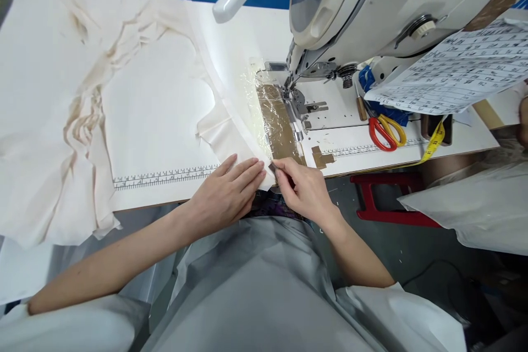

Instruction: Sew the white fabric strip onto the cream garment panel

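Observation:
Cream fabric lies on the white sewing table, a narrow folded strip running down to the front edge. My left hand rests flat on the lower end of this strip, fingers stretched out and pressing it against the table. Beside it, my right hand is closed in a pinch at the strip's edge. A small dark tip shows between its thumb and forefinger; most of that thing is hidden by the fingers. The needle and presser foot of the sewing machine stand beyond my hands, apart from the fabric strip.
More crumpled cream fabric spreads over the left side and hangs off the front edge. Red-and-yellow-handled scissors, a yellow tape measure and a printed sheet are at the right. A red stool stands below.

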